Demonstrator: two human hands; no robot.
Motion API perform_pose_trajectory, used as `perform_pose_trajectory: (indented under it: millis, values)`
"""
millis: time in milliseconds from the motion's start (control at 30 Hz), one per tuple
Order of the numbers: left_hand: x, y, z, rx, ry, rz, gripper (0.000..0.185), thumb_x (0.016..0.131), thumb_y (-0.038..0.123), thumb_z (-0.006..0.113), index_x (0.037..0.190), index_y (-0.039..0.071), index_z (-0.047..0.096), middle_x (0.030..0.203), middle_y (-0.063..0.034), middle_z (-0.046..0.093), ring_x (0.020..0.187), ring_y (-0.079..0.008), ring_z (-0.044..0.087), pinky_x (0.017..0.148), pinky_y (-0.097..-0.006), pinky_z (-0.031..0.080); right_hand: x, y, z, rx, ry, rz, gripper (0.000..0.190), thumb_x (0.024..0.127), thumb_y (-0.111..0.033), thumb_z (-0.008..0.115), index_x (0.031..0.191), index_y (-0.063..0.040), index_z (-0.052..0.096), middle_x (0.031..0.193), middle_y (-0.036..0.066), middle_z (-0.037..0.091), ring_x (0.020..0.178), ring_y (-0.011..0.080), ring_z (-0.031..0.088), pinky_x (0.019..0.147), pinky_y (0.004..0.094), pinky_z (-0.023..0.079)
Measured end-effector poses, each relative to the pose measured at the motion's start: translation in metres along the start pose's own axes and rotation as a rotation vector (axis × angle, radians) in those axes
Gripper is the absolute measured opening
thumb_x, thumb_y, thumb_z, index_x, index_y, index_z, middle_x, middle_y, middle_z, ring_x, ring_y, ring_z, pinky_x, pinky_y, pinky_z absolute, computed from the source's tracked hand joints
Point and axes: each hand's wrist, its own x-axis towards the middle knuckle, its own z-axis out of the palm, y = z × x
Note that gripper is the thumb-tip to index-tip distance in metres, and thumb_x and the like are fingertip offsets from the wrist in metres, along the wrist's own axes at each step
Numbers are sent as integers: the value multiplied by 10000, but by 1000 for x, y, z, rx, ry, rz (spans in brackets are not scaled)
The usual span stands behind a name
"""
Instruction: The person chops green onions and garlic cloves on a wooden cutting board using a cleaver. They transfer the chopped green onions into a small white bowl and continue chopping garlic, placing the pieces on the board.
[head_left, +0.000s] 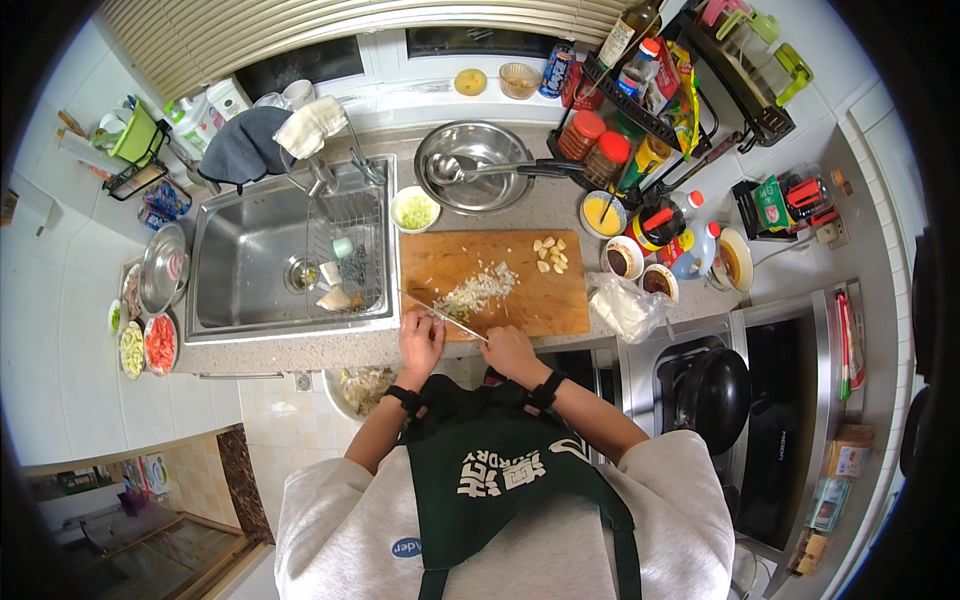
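Note:
My right hand (512, 354) is closed on the handle of a kitchen knife (450, 319), whose blade slants up and left over the near edge of a wooden cutting board (540, 311). My left hand (421, 343) is at the board's near left edge, close against the blade; its fingertips are partly hidden, and I cannot tell if it holds anything. Just beyond the blade lies a pile of chopped white pieces (480, 291), perhaps onion. Peeled garlic cloves (551, 255) sit at the board's far right. A white bowl of chopped pale green vegetable (415, 210) stands behind the board's left corner.
To the left is a steel sink (240, 255) with a wire rack (345, 217). A steel basin (480, 135) with ladles stands behind the board. Sauce bowls, bottles and a plastic bag (630, 307) crowd the right. A black wok (716, 401) sits on the stove.

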Motion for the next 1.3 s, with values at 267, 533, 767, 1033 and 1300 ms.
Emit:
perform_pose_trajectory:
  millis: [267, 533, 767, 1033, 1300]
  values:
    - [-12, -11, 4, -71, -42, -51, 98, 811, 55, 717, 844, -5, 647, 936, -154, 627, 876, -362, 609, 762, -419, 507, 0, -1, 2, 0, -47, -9, 242, 837, -223, 638, 807, 13, 684, 775, 238, 662, 759, 417, 657, 700, 504, 537]
    - [-8, -16, 4, -180, -31, -58, 51, 819, 18, 686, 835, -18, 653, 961, -159, 658, 853, -356, 640, 735, -392, 526, 1, -1, -7, 41, -1, -5, 239, 847, -216, 623, 784, 9, 674, 782, 239, 664, 764, 425, 642, 724, 517, 516]
    - [-1, -13, 1, -90, -72, -31, 65, 791, 35, 688, 831, -3, 654, 913, -139, 651, 855, -348, 611, 753, -417, 508, 7, -5, -5, 10, -21, 1, 260, 852, -234, 650, 773, 13, 669, 752, 229, 658, 756, 422, 636, 707, 519, 510]
    - [2, -18, 3, -79, -101, -49, 53, 782, 32, 682, 814, 0, 655, 895, -138, 652, 855, -351, 601, 768, -426, 502, 9, -5, -4, -4, -33, -1, 279, 863, -252, 645, 781, 12, 674, 758, 235, 655, 788, 417, 642, 710, 520, 513]
    - [0, -20, -1, -112, -123, -111, 32, 786, 33, 688, 798, 16, 663, 882, -138, 651, 828, -342, 623, 706, -413, 515, 7, -10, -9, -11, -54, -15, 275, 865, -254, 632, 787, 6, 676, 751, 233, 658, 747, 422, 651, 690, 518, 520]
